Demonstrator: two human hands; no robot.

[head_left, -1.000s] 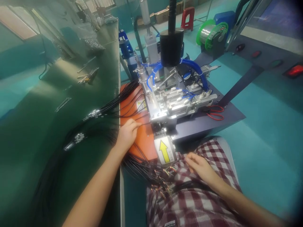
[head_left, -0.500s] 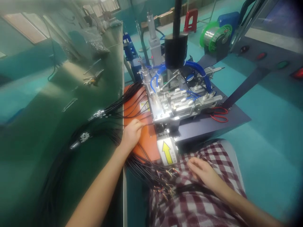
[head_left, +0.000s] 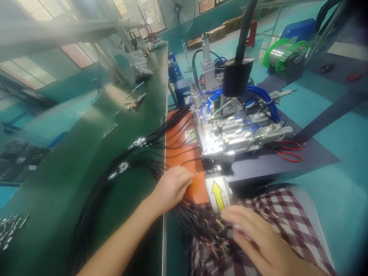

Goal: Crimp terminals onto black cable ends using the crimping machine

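Note:
Over the orange plate (head_left: 184, 122) my left hand (head_left: 176, 186) has its fingers bent, just above a bundle of black cables (head_left: 191, 220). Motion smears its fingertips, and whether they grip a cable is hidden. My right hand (head_left: 255, 234) is beside the stripped, coloured wire ends (head_left: 214, 243), its thumb and fingers apart with nothing visible between them. Several black cables lie across the plate, their ends at the edge of a metal machine (head_left: 230, 130) with blue air hoses. A white roller cover (head_left: 218, 193) with a yellow arrow sits between the hands.
A green bench (head_left: 138, 214) at left bears a long cable bundle (head_left: 89, 203), loose tools (head_left: 135, 102) and a bag of small metal parts (head_left: 140, 69). A black lamp-like cylinder (head_left: 238, 76) hangs over the machine. Right of it are red-handled scissors (head_left: 290, 151) and a green wire spool (head_left: 286, 55).
My left hand has drawn back from the machine's edge, leaving a cable lying there, and is over the bundle. My right hand has moved nearer the wire ends with fingers spread. The view has shifted.

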